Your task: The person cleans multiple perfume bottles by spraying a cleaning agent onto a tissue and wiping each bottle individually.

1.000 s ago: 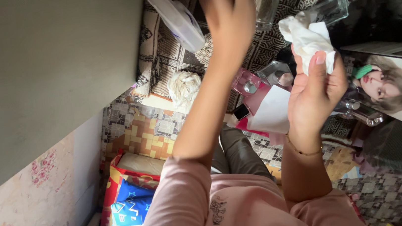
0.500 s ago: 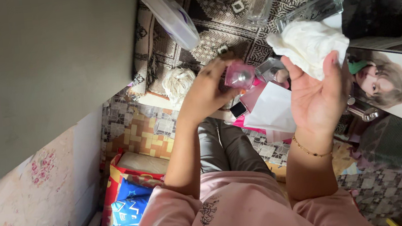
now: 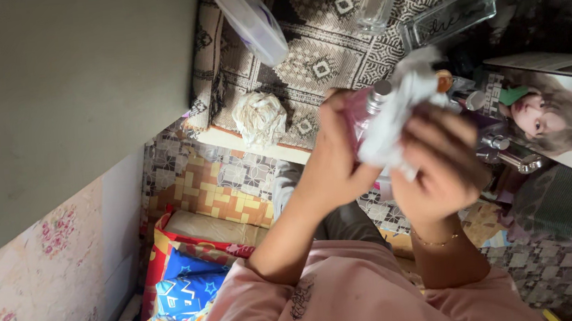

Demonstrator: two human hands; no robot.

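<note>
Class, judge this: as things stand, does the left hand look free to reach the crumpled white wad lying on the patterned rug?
Probably not: the left hand is gripping a small pink bottle, though nothing blocks the way to the crumpled wad on the rug.

Small pink glass bottle (image 3: 360,107) with a silver cap, held roughly upright in front of the chest, its body mostly hidden by the grasp. White crumpled tissue (image 3: 395,117) bunched into a loose wad, pressed against the bottle's side and neck, covering part of the pink glass beneath the cap.
</note>
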